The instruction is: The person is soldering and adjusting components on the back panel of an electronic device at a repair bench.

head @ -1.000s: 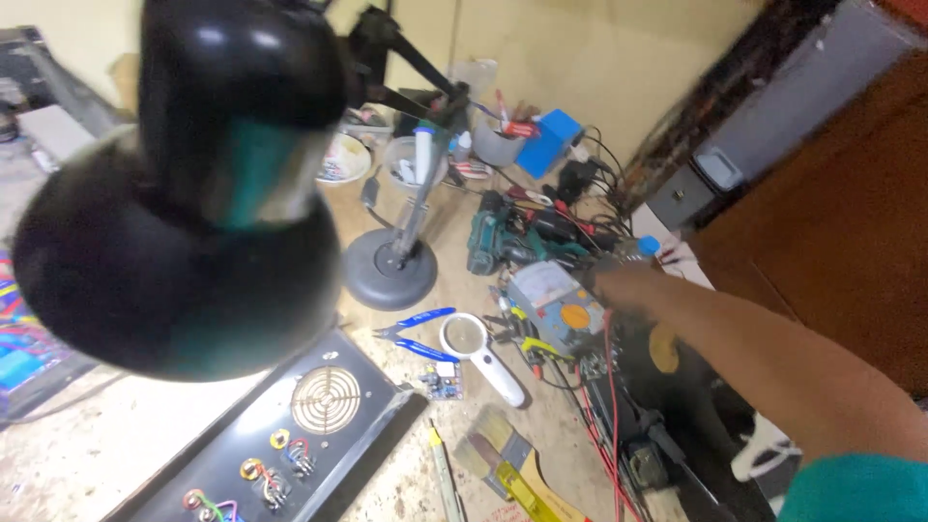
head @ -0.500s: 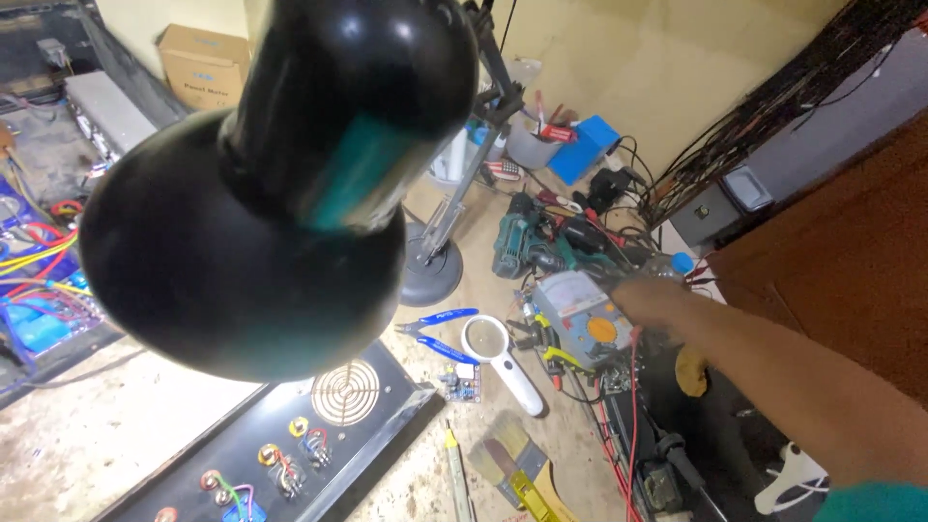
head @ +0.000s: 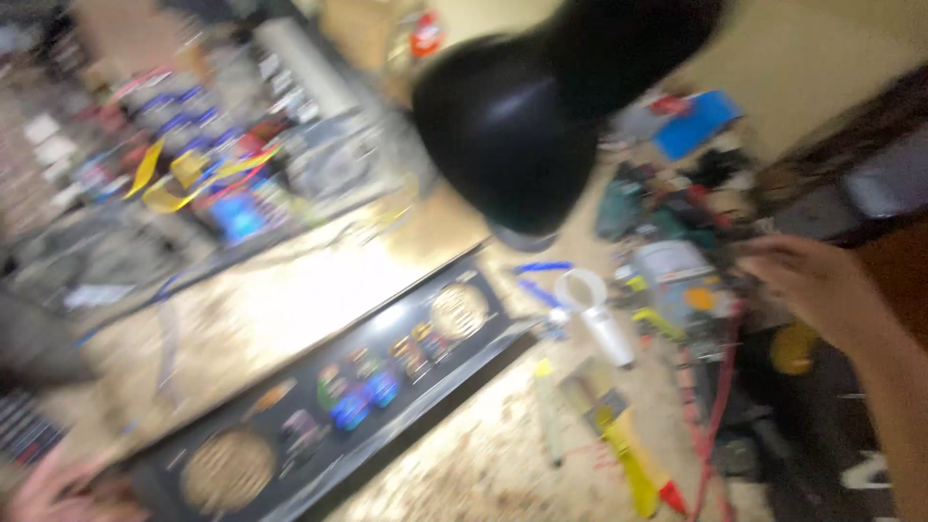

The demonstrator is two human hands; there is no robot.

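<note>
Heavy motion blur is smearing the whole frame, worst along the left edge. Warm, fairly bright light is glaring off the worktop [head: 319, 290], perhaps coming from the black lamp shade [head: 507, 135], which is looming dark and soft overhead. The right side is sinking into shadow.

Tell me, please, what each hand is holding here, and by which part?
Nothing clearly. The right hand reaches beside the grey meter, fingers apart from it as far as blur shows. The left hand rests by the black panel; its grip cannot be told.

Magnifier [head: 594, 314] between panel [head: 338, 406] and multimeter [head: 681, 280]
</note>
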